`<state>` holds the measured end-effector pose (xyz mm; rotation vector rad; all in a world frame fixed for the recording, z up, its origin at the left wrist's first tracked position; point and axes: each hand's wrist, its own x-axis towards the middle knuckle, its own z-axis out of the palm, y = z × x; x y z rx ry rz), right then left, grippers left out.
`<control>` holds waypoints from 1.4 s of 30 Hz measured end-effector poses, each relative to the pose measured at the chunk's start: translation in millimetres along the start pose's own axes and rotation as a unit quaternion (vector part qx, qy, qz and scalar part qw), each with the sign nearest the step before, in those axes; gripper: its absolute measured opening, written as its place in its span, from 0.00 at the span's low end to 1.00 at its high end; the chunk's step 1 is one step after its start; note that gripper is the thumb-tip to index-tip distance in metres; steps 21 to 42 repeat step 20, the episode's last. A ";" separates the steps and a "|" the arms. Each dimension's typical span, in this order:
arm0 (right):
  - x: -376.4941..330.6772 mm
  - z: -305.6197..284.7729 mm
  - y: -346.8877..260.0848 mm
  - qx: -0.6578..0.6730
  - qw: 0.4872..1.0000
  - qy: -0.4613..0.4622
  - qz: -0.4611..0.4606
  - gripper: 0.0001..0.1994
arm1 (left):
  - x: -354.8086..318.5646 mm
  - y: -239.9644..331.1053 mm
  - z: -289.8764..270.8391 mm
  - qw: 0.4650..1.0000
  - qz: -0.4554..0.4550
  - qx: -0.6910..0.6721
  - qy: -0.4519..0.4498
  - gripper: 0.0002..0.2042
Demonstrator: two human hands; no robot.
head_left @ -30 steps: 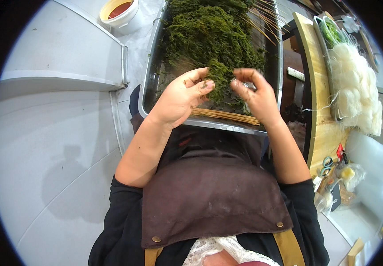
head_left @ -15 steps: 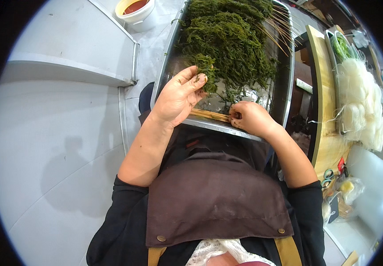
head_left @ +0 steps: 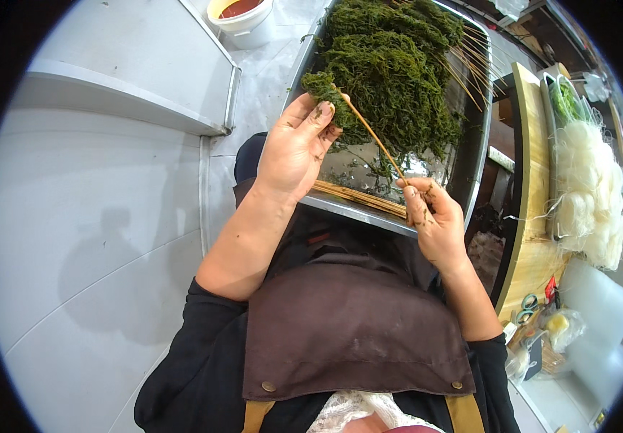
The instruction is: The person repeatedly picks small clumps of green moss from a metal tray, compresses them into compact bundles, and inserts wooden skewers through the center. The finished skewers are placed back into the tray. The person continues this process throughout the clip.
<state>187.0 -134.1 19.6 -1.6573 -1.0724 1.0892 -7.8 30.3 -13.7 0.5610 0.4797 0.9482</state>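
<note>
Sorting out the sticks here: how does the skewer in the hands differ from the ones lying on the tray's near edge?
The held skewer is single, raised and slanted between right hand and left hand, its tip in greens. The bundle lies flat on the tray, bare. Both are thin and tan.

The left hand (head_left: pixel 295 148) was up over the near end of a shiny metal tray (head_left: pixel 481 155). Its fingers pinched a small clump of green seaweed (head_left: pixel 320 85). The right hand (head_left: pixel 430 216) held the low end of a thin wooden stick (head_left: pixel 373 135). The stick slanted up to that clump. A big pile of seaweed (head_left: pixel 398 65) filled the tray. More sticks (head_left: pixel 358 196) lay along the near edge. A white cup of red sauce (head_left: pixel 243 16) stood to the left. White noodles (head_left: pixel 586 187) lay far right.
</note>
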 end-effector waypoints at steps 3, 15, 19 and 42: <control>-4.8 0.7 -3.5 -0.016 1.000 0.000 0.018 0.09 | -0.5 0.9 3.4 1.000 0.009 0.006 0.006 0.10; -8.5 -6.3 -5.3 -0.044 0.997 -0.019 0.061 0.10 | -4.1 -1.4 6.6 0.998 0.038 0.038 0.023 0.11; -8.0 -8.4 -8.7 -0.051 0.995 -0.028 0.078 0.10 | -5.4 -2.2 5.9 0.992 0.078 0.098 0.007 0.12; -7.7 -9.4 -9.9 -0.053 0.994 -0.032 0.085 0.09 | -5.3 -2.4 5.7 0.991 0.076 0.106 0.011 0.12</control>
